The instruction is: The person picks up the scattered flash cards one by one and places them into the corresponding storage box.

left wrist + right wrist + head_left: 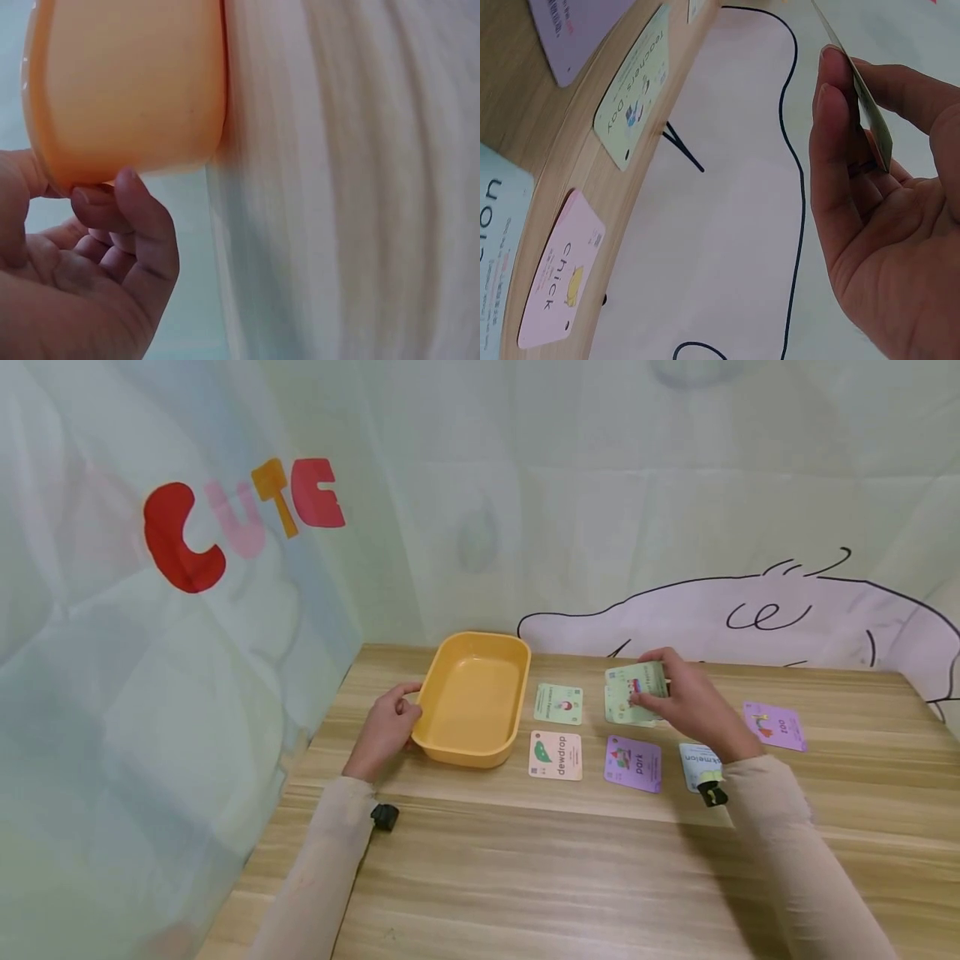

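My left hand (pixel 386 731) pinches the left rim of a yellow tray (pixel 472 752); in the left wrist view the fingers of that hand (pixel 105 262) lie curled against the tray's edge (pixel 135 90). My right hand (pixel 693 702) holds a green card (pixel 626 685) by its right side, raised over another green card (pixel 628 716) on the table. The right wrist view shows the held card (pixel 871 120) edge-on between thumb and fingers of the right hand (pixel 892 195), with the green "Teacher's Day" card (pixel 634 97) lying apart from it.
Around the right hand lie a green card (pixel 558 704), the "dewdrop" card (pixel 556 756), the purple "park" card (pixel 633 765), a blue card (pixel 693 760) partly under the wrist strap, the "zoo" card (pixel 775 725), and the pink "chick" card (pixel 561 274). A printed curtain (pixel 465 485) stands behind.
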A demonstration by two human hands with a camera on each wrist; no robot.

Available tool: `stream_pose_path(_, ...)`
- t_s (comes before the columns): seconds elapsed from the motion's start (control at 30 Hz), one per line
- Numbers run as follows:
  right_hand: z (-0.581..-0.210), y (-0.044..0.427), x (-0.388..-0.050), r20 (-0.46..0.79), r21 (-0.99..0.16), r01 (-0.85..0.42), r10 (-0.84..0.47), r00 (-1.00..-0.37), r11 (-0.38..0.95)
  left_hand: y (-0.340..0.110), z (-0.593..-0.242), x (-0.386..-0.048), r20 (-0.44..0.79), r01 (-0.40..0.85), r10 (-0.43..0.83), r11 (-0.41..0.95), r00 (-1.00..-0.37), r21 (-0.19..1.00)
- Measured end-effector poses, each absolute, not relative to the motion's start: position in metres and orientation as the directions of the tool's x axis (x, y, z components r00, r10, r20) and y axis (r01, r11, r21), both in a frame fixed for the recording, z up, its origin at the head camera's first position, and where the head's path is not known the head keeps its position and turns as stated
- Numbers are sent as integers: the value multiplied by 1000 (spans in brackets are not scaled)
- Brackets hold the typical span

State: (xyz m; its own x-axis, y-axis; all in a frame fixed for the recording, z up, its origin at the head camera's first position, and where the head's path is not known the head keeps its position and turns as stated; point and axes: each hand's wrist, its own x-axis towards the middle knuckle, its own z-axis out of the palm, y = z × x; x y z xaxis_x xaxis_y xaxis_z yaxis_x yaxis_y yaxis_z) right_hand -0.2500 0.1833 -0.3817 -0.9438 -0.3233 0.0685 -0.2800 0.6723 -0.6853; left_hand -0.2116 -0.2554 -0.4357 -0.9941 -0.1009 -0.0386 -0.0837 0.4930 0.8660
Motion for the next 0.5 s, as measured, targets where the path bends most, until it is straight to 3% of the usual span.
stream_pose_path(0.5, -379, 155, -257, 83, -682, -324, -371, -925, 656, -256, -436, -211, -36, -76, -93, 476, -995, 876)
